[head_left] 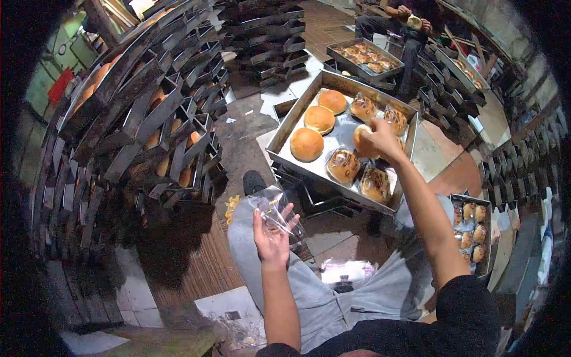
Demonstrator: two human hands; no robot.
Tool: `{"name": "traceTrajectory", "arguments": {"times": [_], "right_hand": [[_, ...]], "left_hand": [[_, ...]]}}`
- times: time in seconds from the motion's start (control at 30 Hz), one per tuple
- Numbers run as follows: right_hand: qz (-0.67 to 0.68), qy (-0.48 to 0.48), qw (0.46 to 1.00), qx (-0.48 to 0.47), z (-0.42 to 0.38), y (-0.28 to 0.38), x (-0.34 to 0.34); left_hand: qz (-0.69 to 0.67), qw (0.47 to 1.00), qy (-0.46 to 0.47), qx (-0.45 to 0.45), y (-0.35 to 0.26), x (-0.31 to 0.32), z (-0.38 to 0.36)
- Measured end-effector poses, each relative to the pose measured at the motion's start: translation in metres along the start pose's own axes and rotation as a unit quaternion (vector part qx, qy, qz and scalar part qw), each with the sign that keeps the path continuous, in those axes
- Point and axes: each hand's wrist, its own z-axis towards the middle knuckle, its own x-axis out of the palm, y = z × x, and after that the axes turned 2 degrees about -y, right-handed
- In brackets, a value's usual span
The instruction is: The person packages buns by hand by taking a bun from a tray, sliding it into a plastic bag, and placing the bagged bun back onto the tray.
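My right hand (382,140) is closed on a golden round bun (361,141) over the middle of a large metal tray (295,162). In my left hand (273,239), low over my lap, is a clear plastic bag (272,208); the fingers are partly spread against the film. Three unwrapped buns, one of them the nearest bun (306,144), line the tray's left side. Several buns in printed clear wrappers, such as the front wrapped bun (343,166), lie in the front and right of the tray. My right hand partly hides one of these.
Tall stacks of metal trays (131,119) with bread rise on the left. Another tray of wrapped buns (367,58) lies beyond mine, near a seated person's hands (423,24). A further bun tray (476,232) is at right. A shiny plastic packet (348,272) lies between my legs.
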Motion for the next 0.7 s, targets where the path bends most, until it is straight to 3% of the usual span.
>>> {"name": "traceTrajectory", "arguments": {"times": [0.03, 0.07, 0.1, 0.17, 0.23, 0.3, 0.37, 0.43, 0.47, 0.5, 0.53, 0.57, 0.63, 0.7], "right_hand": [[0.163, -0.034, 0.986, 0.008, -0.013, -0.017, -0.003], [0.363, -0.039, 0.929, 0.061, -0.031, -0.025, -0.011], [0.545, -0.04, 0.83, 0.112, -0.051, -0.027, -0.02], [0.7, 0.014, 0.709, 0.087, -0.12, -0.004, -0.046], [0.739, 0.125, 0.656, 0.084, -0.192, 0.011, -0.047], [0.694, 0.193, 0.687, 0.097, -0.238, -0.023, 0.002], [0.734, 0.308, 0.601, 0.075, -0.262, 0.066, -0.013], [0.544, 0.277, 0.786, -0.093, -0.258, 0.087, 0.0], [0.458, 0.267, 0.835, -0.15, -0.259, 0.104, 0.004], [0.349, 0.177, 0.891, -0.231, -0.262, 0.125, 0.003], [0.287, 0.115, 0.894, -0.325, -0.265, 0.131, 0.011], [0.22, 0.049, 0.882, -0.414, -0.268, 0.133, 0.019], [0.161, 0.051, 0.88, -0.443, -0.281, 0.132, 0.024], [0.175, 0.063, 0.893, -0.41, -0.275, 0.129, 0.032]], "left_hand": [[-0.001, 1.0, -0.002, 0.003, 0.002, 0.001, -0.002], [-0.024, 1.0, 0.004, -0.012, 0.002, 0.001, -0.003], [-0.048, 0.998, 0.009, -0.025, 0.002, 0.0, -0.003], [-0.052, 0.999, 0.0, -0.01, 0.003, -0.001, -0.008], [-0.061, 0.998, -0.003, 0.011, 0.002, 0.005, -0.013], [-0.072, 0.997, -0.025, 0.022, 0.0, 0.016, -0.018], [-0.067, 0.997, -0.025, 0.033, 0.0, 0.022, -0.023], [-0.056, 0.997, -0.025, 0.039, 0.0, 0.023, -0.023], [-0.024, 0.998, -0.041, 0.039, -0.001, 0.026, -0.025], [0.008, 0.998, -0.055, 0.037, 0.0, 0.03, -0.027], [-0.014, 0.998, -0.05, 0.04, 0.001, 0.04, -0.031], [-0.036, 0.998, 0.009, -0.041, -0.007, 0.043, -0.041], [-0.08, 0.995, -0.039, 0.038, 0.0, 0.053, -0.045], [-0.092, 0.995, -0.003, 0.032, 0.019, 0.052, -0.055]]}}
